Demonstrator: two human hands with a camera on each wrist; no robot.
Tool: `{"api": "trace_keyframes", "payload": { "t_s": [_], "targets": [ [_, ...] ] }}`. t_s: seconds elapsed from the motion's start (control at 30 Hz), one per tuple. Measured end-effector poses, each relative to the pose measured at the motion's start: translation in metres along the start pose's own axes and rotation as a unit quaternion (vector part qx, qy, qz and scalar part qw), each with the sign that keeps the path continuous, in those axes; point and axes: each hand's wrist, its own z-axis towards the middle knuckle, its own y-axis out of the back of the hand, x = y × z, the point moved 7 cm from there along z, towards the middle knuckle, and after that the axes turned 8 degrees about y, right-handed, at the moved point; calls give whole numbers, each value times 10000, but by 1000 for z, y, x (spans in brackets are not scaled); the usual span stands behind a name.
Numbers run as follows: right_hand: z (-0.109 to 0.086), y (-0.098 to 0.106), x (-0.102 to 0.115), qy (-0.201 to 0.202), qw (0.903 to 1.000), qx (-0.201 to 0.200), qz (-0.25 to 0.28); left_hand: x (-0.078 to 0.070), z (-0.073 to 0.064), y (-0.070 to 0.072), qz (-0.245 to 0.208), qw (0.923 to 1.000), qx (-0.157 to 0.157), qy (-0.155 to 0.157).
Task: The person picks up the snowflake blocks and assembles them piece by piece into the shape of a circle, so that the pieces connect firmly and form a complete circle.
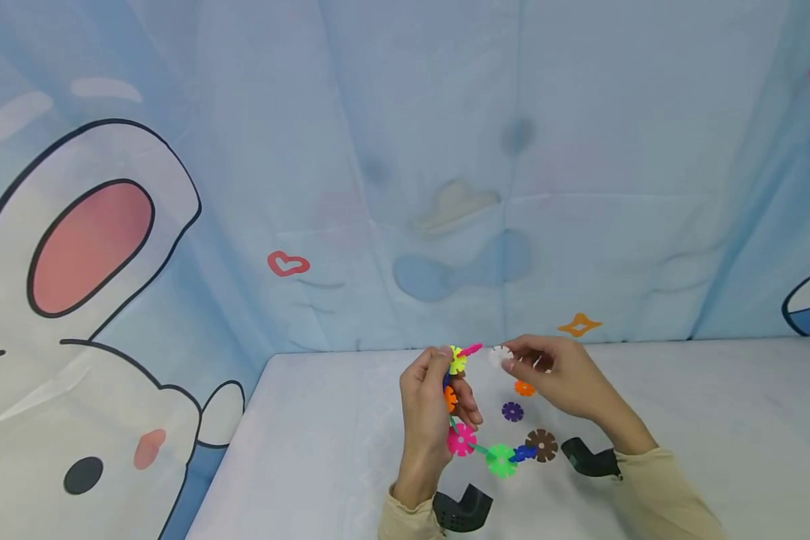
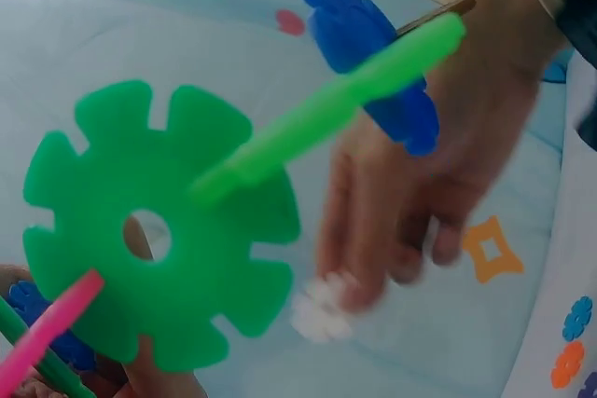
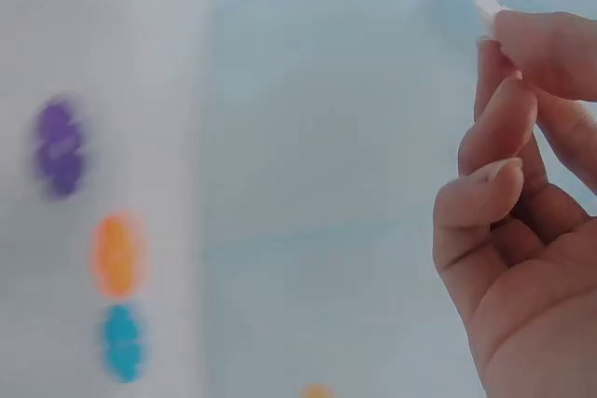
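My left hand (image 1: 424,412) holds a curved chain of interlocking notched plastic discs near its upper end. A yellow disc (image 1: 457,361) sits by the thumb, with a pink disc (image 1: 471,349) edge-on beside it. Below hang a larger pink disc (image 1: 462,440), a green disc (image 1: 502,460), a blue disc (image 1: 523,454) and a brown disc (image 1: 542,445) at the free end. Between thumb and fingertips, my right hand (image 1: 570,375) pinches a white disc (image 1: 499,355), apart from the chain. In the right wrist view the white disc (image 3: 487,8) is mostly covered by the thumb.
On the white table (image 1: 324,435) lie a loose purple disc (image 1: 512,412), an orange disc (image 1: 524,388) and, in the right wrist view, a blue disc (image 3: 122,342). A printed blue curtain (image 1: 405,150) hangs behind the table's far edge.
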Motion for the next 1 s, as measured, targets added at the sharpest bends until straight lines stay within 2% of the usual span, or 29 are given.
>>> {"api": "trace_keyframes", "payload": {
  "t_s": [0.17,0.37,0.53,0.7,1.0],
  "targets": [
    [-5,24,33,-35,9967,-244,776,-3,-2,-1,59,9999,97,-66],
    [-7,34,60,349,9917,-540,1114,-8,-5,-5,148,9992,265,-261],
    [-8,37,68,573,9881,-675,1257,-12,-7,-8,238,9983,317,-439],
    [-7,36,73,828,9846,-632,1406,-14,-9,-9,326,9974,414,-492],
    [-9,37,79,958,9871,-617,1124,-15,-10,-12,436,9962,570,-484]
  ]
}}
